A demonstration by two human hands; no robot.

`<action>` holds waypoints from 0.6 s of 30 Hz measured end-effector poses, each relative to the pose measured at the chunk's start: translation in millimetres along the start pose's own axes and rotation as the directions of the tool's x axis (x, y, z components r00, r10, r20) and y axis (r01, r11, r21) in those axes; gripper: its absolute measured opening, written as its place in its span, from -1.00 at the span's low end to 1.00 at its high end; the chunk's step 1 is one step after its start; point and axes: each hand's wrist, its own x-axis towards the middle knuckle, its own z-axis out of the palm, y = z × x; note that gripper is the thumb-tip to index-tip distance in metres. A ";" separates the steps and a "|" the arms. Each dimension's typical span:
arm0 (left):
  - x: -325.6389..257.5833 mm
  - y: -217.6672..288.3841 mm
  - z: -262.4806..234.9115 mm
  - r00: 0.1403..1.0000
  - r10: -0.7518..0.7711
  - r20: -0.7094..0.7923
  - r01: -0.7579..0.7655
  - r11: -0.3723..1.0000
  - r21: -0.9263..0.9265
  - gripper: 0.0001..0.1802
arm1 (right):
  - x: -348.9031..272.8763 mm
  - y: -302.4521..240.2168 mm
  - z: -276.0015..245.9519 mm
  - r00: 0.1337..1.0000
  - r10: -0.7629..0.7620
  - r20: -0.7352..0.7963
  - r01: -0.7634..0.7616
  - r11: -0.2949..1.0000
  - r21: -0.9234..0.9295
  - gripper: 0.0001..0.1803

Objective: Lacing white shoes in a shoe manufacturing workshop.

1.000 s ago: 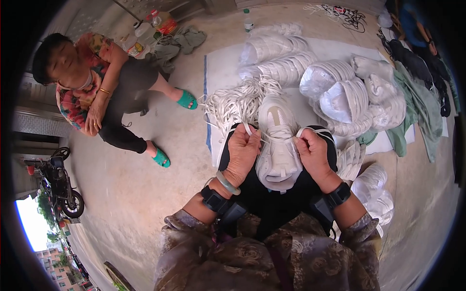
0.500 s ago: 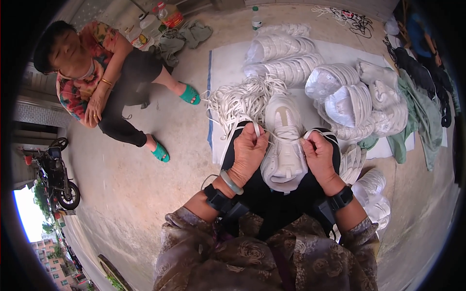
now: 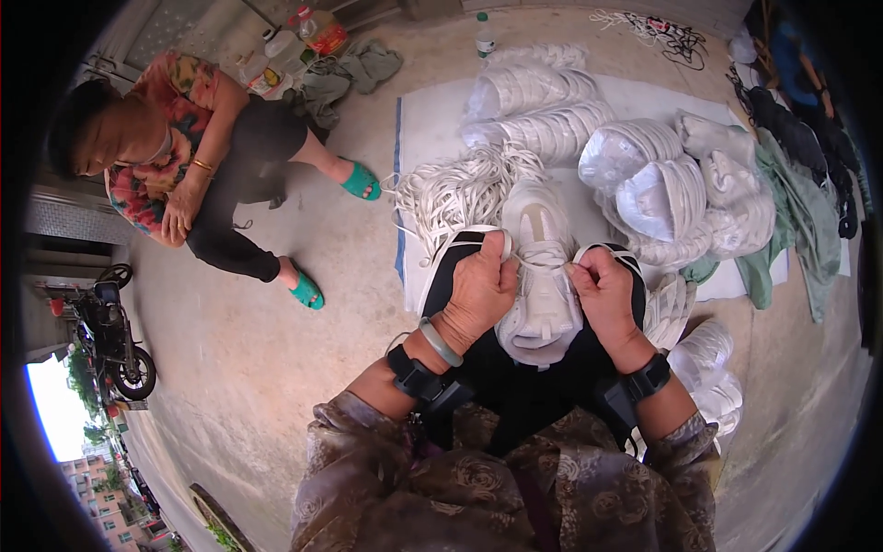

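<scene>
The shoe (image 3: 541, 317) sat in the middle of the scene, between the two hands and over the person's black-clad lap (image 3: 589, 377), its rounded toe toward the far side and its opening toward the near side. It was off-white all over, nearly cream, with a duller beige strip running down the middle of the toe. The upper looked built from several overlapping pale panels; the finer texture was too small to make out. Toward the near end the collar opened around a pale tongue with a small upright tab on it.

A flat white lace (image 3: 550, 258) crossed the instep and ran out to both sides. On the left, the left hand (image 3: 483, 287) pinched it between thumb and bent forefinger, the strand looping over toward the knee. On the right, the right hand (image 3: 602, 293) gripped it by the fingertips, close beside the shoe, its other fingers curled in. Just beyond, on the far left, lay a tangled heap of white laces (image 3: 455, 198).
</scene>
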 end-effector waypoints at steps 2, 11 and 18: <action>3.7 1.7 -1.2 0.992 -0.101 0.070 0.103 0.995 -0.018 -0.78 | -1.0 0.6 -1.6 0.998 0.044 -0.040 -0.042 0.998 0.044 -0.80; 12.4 1.0 -5.3 0.991 -0.086 0.102 0.081 0.996 0.047 -0.79 | -5.4 -11.0 -6.0 0.999 -0.014 -0.041 0.017 0.997 0.074 -0.85; 9.9 8.9 -8.3 0.990 -0.028 0.140 0.015 0.996 0.090 -0.73 | -6.6 -6.7 -5.1 1.000 -0.015 -0.026 0.017 0.996 0.084 -0.86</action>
